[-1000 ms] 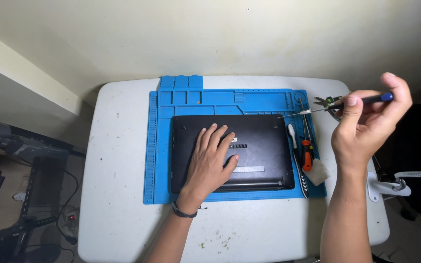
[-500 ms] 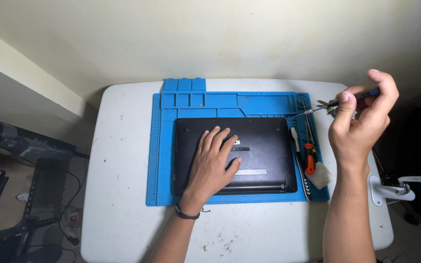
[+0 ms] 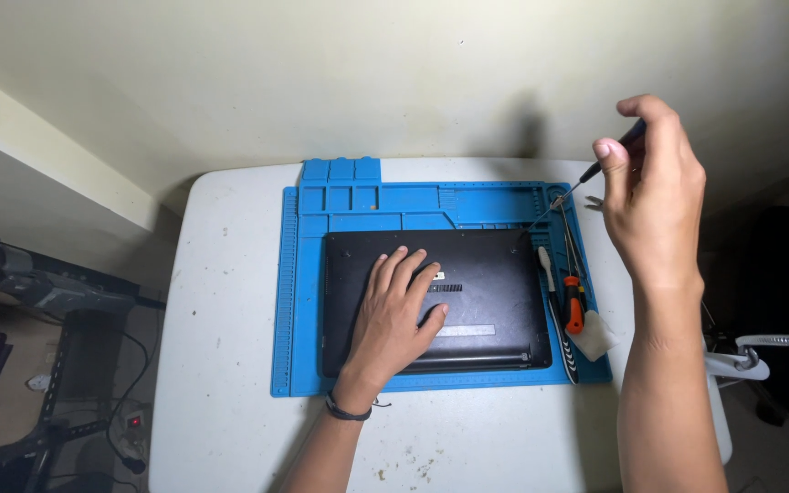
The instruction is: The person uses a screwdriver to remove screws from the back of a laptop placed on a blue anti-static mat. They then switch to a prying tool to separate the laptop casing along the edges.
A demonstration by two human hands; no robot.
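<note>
The right hand (image 3: 652, 196) now sits lower and nearer the laptop (image 3: 436, 299), tilting the screwdriver (image 3: 586, 175) so that its tip points down at the laptop's far right corner rather than being held level above the blue mat (image 3: 303, 301).

Left hand (image 3: 397, 310) flat on black laptop (image 3: 468, 274), which lies closed on blue mat (image 3: 367, 205) on white desk (image 3: 221, 365). Right hand (image 3: 650, 201) pinches screwdriver (image 3: 586, 173), tip near laptop's corner.

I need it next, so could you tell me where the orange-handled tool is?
Head view: the orange-handled tool lies on the mat's right edge, beside the laptop.
</note>
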